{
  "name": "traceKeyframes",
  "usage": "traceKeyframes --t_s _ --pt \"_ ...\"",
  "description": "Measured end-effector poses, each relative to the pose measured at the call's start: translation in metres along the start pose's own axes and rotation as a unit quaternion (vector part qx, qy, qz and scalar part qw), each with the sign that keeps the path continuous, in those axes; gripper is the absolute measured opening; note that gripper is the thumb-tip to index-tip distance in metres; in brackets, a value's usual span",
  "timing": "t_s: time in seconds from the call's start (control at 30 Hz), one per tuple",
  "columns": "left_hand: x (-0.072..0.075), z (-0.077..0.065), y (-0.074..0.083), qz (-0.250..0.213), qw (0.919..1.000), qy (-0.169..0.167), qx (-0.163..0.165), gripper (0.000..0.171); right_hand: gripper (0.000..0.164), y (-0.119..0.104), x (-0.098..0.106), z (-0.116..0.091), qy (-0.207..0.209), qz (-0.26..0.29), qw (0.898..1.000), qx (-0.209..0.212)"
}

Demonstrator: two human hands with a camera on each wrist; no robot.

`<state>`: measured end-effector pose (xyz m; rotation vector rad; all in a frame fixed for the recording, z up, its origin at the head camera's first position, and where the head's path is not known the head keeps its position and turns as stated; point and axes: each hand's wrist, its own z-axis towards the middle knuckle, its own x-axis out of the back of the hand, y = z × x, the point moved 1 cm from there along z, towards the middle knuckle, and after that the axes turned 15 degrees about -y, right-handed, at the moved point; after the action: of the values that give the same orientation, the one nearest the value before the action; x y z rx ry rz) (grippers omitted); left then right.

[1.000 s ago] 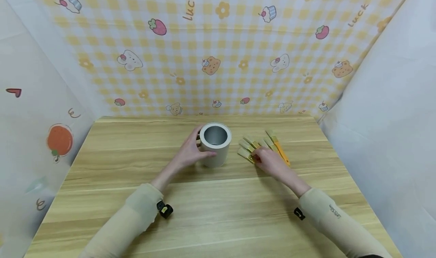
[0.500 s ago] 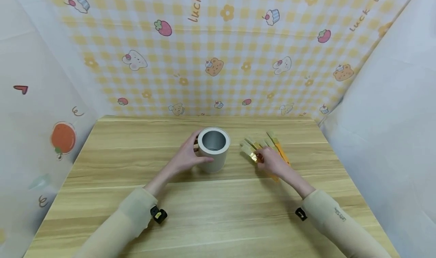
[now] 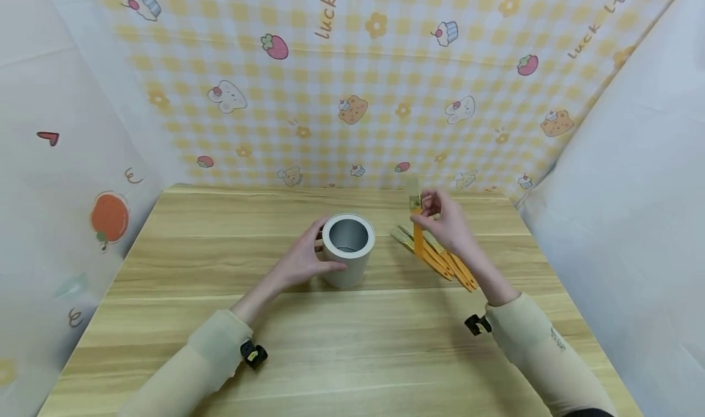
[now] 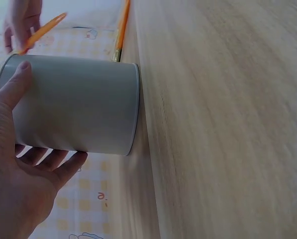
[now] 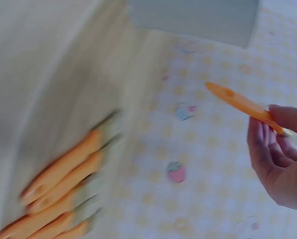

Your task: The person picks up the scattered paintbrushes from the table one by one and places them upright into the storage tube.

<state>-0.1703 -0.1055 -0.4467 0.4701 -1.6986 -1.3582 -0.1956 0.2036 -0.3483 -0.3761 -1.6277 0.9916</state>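
Both hands grasp: the right hand [image 3: 448, 224] pinches an orange-handled, pale-bristled brush [image 3: 418, 239], bristles up, above the table [image 3: 352, 356]; the left hand [image 3: 300, 255] curls round a standing off-white can [image 3: 355, 273], grey inside. More orange brushes [image 5: 64, 185] lie fanned beside it.

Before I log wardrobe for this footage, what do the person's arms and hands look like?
The left hand and right hand are bare. The left sleeve and right sleeve are pale beige, each with a small black device; the right bears an unreadable dark marking.
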Motion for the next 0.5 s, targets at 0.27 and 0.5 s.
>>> traceKeyframes --t_s 0.27,0.5 --pt "-0.002 -0.006 -0.001 0.003 0.9998 -0.01 -0.018 0.104 0.045 -0.048 -0.007 0.013 0.067 0.118 0.989 0.06" --pt "-0.002 -0.01 0.001 0.002 0.9997 -0.02 -0.014 0.103 0.035 -0.07 -0.033 0.026 0.051 0.119 0.984 0.122"
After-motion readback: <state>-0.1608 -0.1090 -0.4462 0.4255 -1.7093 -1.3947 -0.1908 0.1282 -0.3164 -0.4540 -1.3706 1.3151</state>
